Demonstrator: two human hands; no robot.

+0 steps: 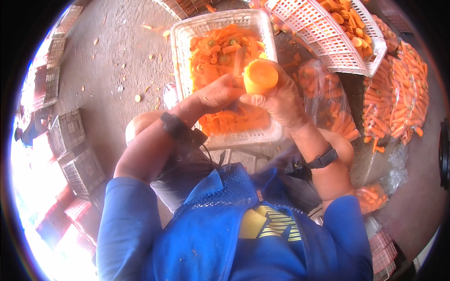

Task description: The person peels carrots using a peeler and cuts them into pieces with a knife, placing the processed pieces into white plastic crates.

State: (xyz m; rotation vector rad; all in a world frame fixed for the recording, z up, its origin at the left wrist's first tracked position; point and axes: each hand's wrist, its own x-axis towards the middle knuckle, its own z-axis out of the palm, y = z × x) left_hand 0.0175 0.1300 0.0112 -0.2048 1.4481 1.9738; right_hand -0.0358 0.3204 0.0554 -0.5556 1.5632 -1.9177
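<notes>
My right hand grips a thick orange-yellow carrot piece, its round cut end facing up at me. Close beside it, my left hand is closed around a blurred blade-like hand tool; whether it is a peeler or a knife I cannot tell. Both hands are above a white plastic crate in front of my knees. Inside lie orange peelings, with several cut carrot ends on top.
At the upper right, a tilted white crate holds peeled carrot pieces. Clear bags of carrots lie at the right, another bag nearer. Carrot scraps dot the concrete floor. Stacked crates stand at the left.
</notes>
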